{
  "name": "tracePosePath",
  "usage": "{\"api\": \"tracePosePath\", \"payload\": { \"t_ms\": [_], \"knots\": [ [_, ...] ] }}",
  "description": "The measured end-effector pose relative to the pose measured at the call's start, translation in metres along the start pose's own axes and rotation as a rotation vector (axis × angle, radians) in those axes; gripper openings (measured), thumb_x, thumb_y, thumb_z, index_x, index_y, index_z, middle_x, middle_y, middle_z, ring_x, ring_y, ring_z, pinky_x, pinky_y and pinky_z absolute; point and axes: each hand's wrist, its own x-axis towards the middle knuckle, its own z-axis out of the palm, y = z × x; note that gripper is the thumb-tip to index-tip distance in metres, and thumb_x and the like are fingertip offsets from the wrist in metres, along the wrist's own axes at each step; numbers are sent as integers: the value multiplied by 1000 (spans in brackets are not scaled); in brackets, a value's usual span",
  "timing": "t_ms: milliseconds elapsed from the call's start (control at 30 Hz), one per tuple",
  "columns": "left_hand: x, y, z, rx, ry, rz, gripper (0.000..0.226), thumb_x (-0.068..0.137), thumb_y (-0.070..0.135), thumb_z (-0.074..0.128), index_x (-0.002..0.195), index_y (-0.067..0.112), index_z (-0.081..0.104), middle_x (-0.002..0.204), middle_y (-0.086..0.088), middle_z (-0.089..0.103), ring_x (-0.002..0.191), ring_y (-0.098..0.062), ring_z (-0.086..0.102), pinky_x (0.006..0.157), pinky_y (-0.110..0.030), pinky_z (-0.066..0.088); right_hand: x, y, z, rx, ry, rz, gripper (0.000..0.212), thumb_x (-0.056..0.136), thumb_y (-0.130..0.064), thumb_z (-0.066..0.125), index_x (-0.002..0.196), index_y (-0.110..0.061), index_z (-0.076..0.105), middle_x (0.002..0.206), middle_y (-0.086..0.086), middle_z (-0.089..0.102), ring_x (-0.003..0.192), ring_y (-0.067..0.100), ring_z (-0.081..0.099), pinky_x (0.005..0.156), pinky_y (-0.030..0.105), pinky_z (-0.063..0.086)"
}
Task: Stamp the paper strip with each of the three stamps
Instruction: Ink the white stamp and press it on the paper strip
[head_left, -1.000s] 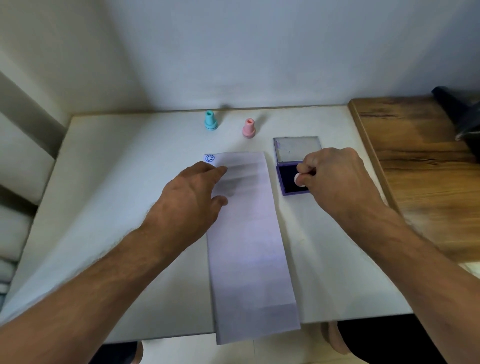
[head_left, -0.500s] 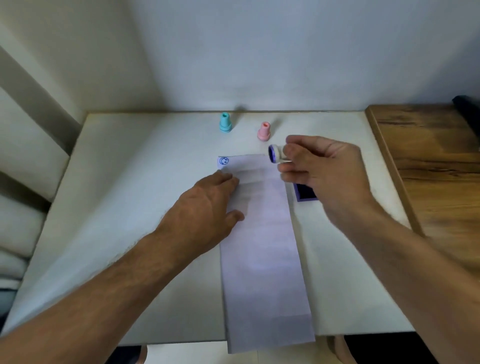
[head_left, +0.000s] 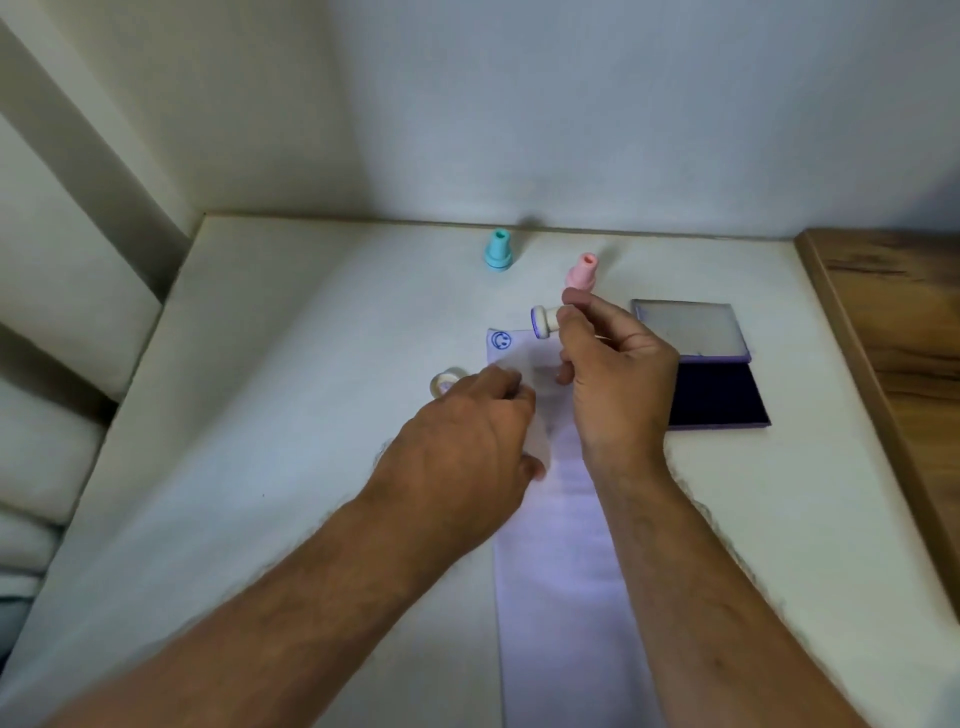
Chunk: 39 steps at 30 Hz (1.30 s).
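right grip pinches white stamp, lifted from ink pad; left hand still flat on paper strip.

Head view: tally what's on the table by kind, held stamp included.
Stamps: 3, teal stamp, pink stamp, white stamp in the right hand
Ink pad: 1
Paper strip: 1
Tape roll: 1
Total: 6
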Motion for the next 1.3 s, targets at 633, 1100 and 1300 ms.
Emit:
{"api": "tracePosePath", "payload": {
  "t_ms": [633,1100,1300],
  "knots": [
    [-2,-9,9,-76,93,56,24,88,32,58,110,23,62,116,8,53,95,-12,52,65,-23,40,-4,14,15,-312,10,-297,29,84,-20,72,113,-21,71,94,-12,73,79,2,66,75,15,52],
    [-1,-12,15,-105,156,92,22,88,32,58,107,23,64,120,8,52,100,-12,53,69,-26,47,-5,15,19,-393,80,-335,20,82,-20,73,101,-20,75,93,-8,76,79,9,68,78,33,58],
    [-1,-13,16,-94,141,89,16,85,27,61,100,24,66,122,10,54,95,-11,54,61,-22,43,-6,10,20,-470,51,-360,23,82,-21,73,104,-17,76,99,-5,76,86,8,70,84,28,57]
  ]
}}
